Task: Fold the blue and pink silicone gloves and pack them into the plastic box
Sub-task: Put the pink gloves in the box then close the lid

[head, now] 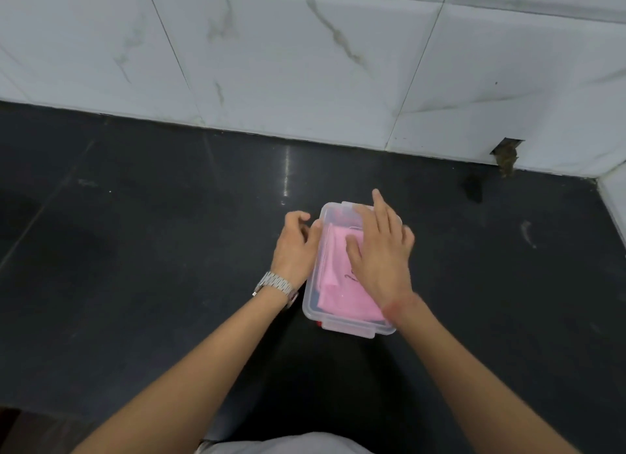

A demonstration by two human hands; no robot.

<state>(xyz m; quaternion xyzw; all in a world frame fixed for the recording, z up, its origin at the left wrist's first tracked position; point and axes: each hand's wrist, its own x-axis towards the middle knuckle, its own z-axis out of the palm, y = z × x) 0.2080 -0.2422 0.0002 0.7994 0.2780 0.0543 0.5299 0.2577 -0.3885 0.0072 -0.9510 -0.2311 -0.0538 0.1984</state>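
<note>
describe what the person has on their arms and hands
Both forearms are bare, with no sleeves in view, and neither hand wears a glove. The left hand has a silver metal watch with a link band on its wrist. The right hand has a thin reddish band around its wrist. No rings can be made out on the fingers.

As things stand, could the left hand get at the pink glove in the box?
Probably yes. The left hand sits at the plastic box's left rim, the box has no lid on, and the pink glove's near half lies bare. The right hand covers only its far part.
</note>
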